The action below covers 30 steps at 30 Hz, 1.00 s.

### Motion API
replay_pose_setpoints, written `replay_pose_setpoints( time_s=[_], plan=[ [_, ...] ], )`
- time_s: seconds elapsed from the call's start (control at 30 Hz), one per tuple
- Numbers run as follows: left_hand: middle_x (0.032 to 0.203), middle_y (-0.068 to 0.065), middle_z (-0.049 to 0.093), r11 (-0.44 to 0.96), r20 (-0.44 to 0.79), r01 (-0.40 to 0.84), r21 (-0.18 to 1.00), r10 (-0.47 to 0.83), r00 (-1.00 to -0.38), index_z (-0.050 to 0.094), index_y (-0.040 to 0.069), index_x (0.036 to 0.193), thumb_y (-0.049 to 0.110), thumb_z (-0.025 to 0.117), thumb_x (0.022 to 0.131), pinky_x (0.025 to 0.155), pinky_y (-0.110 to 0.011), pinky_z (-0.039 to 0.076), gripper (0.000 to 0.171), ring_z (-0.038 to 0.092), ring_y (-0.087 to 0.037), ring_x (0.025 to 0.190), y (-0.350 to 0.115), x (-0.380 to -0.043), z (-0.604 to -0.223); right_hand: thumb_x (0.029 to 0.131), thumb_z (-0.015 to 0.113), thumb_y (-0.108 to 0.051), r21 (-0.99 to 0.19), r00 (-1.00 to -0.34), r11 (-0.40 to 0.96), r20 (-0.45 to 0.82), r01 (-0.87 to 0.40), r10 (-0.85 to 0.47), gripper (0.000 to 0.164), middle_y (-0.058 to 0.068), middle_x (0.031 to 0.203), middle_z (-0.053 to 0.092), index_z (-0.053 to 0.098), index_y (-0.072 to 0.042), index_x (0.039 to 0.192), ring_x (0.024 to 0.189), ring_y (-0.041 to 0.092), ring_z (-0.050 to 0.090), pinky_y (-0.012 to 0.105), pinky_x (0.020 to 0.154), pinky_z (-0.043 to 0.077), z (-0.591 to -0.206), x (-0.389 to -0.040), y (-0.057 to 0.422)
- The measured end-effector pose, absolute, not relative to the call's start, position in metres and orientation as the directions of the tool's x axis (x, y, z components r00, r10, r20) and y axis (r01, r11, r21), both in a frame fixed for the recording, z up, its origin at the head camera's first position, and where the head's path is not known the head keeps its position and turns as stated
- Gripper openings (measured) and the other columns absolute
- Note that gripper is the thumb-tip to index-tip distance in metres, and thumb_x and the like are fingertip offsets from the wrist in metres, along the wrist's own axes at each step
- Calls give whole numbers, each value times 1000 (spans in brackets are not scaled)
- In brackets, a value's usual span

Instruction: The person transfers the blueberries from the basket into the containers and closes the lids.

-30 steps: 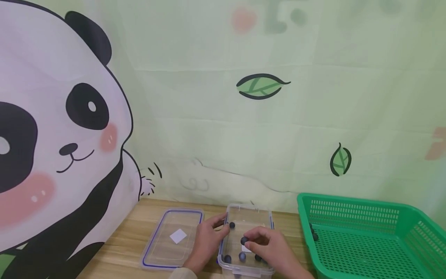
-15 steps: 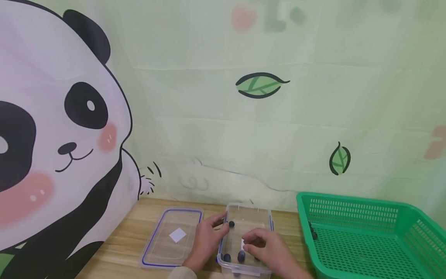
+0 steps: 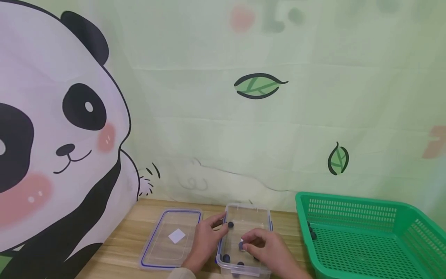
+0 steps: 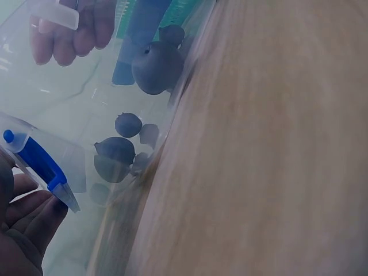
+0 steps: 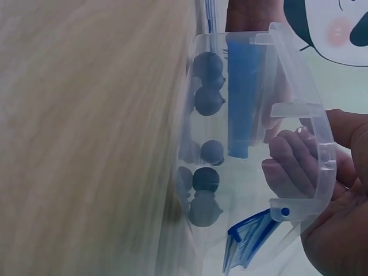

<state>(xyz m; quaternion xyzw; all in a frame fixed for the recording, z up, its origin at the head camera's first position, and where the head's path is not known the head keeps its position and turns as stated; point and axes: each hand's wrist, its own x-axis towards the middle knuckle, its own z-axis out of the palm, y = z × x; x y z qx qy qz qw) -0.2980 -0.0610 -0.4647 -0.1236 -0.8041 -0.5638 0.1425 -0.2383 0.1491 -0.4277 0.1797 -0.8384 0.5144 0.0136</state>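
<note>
Dark blueberries (image 3: 226,258) lie on the bottom of a clear plastic food container (image 3: 247,212). My right hand (image 3: 265,245) reaches down over the container and pinches a blueberry (image 3: 241,245) between thumb and fingertips. With my left hand (image 3: 207,237) I hold the container's left rim, close to another blueberry (image 3: 230,224) inside. Through the clear wall in the left wrist view, several berries (image 4: 158,68) show near the floor, and the left fingers sit beside a blue-edged latch (image 4: 41,163). In the right wrist view the right fingers (image 5: 296,155) hang inside the rim, seen through plastic.
A clear lid (image 3: 156,248) with a blue seal and white label lies left of the container on the wooden table (image 3: 115,252). At right stands a green mesh basket (image 3: 355,199), with a few blueberries (image 3: 313,235) at its left side. A panda-printed cloth (image 3: 195,116) hangs behind.
The blueberry at my right fingertips has gone slightly lower and to the left. A berry below it has shifted toward the container's near end. My left hand stays in place.
</note>
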Motion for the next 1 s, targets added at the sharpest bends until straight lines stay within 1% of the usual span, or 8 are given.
replay_pose_setpoints(
  time_s=[0.13, 0.27, 0.4, 0.53, 0.67, 0.83, 1.0],
  plan=[
    [118, -21, 76, 324, 370, 363, 873, 43, -928, 72, -1, 131, 5, 75, 88, 90, -41, 63, 44, 73, -38, 113, -62, -298, -465, 94, 80, -9, -866, -941, 398, 207, -303, -267, 13, 4, 102, 78, 78, -4, 105, 92, 18, 71, 26, 74, 60, -426, -237, 148],
    [117, -21, 76, 325, 385, 376, 868, 39, -922, 73, -2, 130, 5, 75, 87, 88, -40, 63, 43, 73, -38, 112, -63, -299, -466, 95, 80, -11, -875, -936, 355, 252, -330, -246, 14, 7, 104, 78, 78, -4, 107, 93, 20, 72, 25, 78, 60, -416, -234, 148],
    [117, -21, 76, 329, 392, 382, 863, 38, -919, 73, -2, 129, 4, 75, 87, 88, -39, 63, 43, 74, -39, 111, -62, -300, -467, 97, 78, -16, -883, -936, 324, 286, -341, -206, 20, 8, 105, 79, 77, -2, 111, 95, 21, 73, 25, 79, 60, -395, -228, 152],
    [117, -21, 76, 327, 395, 386, 863, 41, -918, 73, -3, 129, 4, 75, 87, 88, -39, 63, 43, 74, -39, 110, -62, -299, -467, 98, 78, -21, -882, -938, 323, 304, -344, -169, 23, 5, 110, 78, 78, -6, 114, 101, 20, 73, 26, 83, 60, -369, -221, 159],
    [118, -22, 76, 325, 394, 385, 863, 42, -918, 72, -4, 129, 4, 75, 87, 88, -39, 63, 42, 74, -40, 111, -61, -299, -467, 98, 78, -21, -847, -914, 345, 366, -405, -175, 23, 5, 113, 78, 77, -7, 116, 104, 19, 74, 27, 87, 60, -346, -216, 171],
    [120, -22, 75, 326, 397, 388, 862, 43, -917, 72, -4, 129, 4, 74, 87, 88, -38, 63, 42, 74, -40, 111, -61, -299, -467, 98, 78, -21, -792, -886, 399, 430, -462, -173, 20, 2, 112, 78, 78, -10, 114, 99, 15, 75, 27, 84, 62, -321, -212, 187],
    [120, -22, 75, 328, 395, 384, 863, 36, -918, 73, -4, 128, 4, 74, 87, 87, -37, 63, 42, 74, -39, 110, -61, -299, -467, 98, 78, -18, -725, -836, 423, 509, -544, -204, 18, 0, 111, 79, 78, -10, 114, 95, 16, 75, 29, 79, 63, -298, -209, 200]
  ],
)
